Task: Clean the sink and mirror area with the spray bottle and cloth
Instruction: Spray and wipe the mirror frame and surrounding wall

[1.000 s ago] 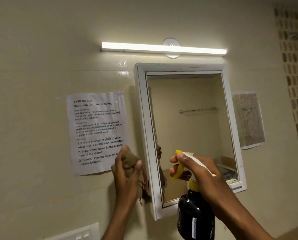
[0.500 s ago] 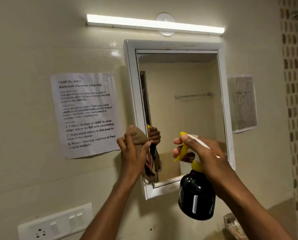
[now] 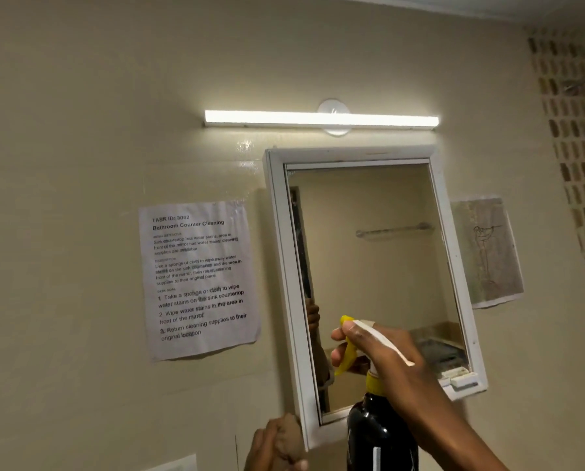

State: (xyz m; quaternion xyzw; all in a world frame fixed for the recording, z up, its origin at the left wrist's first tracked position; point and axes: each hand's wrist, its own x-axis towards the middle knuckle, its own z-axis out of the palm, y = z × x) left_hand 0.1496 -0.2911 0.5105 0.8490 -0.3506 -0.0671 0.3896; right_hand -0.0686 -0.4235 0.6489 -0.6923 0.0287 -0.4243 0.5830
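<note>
right hand (image 3: 382, 355) is gripping the spray bottle (image 3: 381, 436) by its neck and head, fingers curled round the yellow trigger (image 3: 347, 351), thumb lying over the white nozzle top. bottle is black with a yellow collar, standing upright in front of the lower part of the mirror (image 3: 372, 283), nozzle pointing toward the glass. left hand (image 3: 270, 450) is sitting low at the bottom edge of view, fingers bunched around a brown cloth (image 3: 289, 440), which is being held just beside the lower left corner of the white mirror frame (image 3: 280, 266); can't tell if the cloth is touching the frame. mirror is hanging tilted on a beige tiled wall (image 3: 80, 130), reflecting a towel rail and part of a hand. lit tube light (image 3: 321, 119) is glowing above the mirror. printed task sheet (image 3: 201, 278) is stuck to the wall left of the mirror, a paper with a sketch (image 3: 488, 251) to its right. corner of a white switch plate (image 3: 179, 465) is showing at the bottom left. sink isn't in view.
</note>
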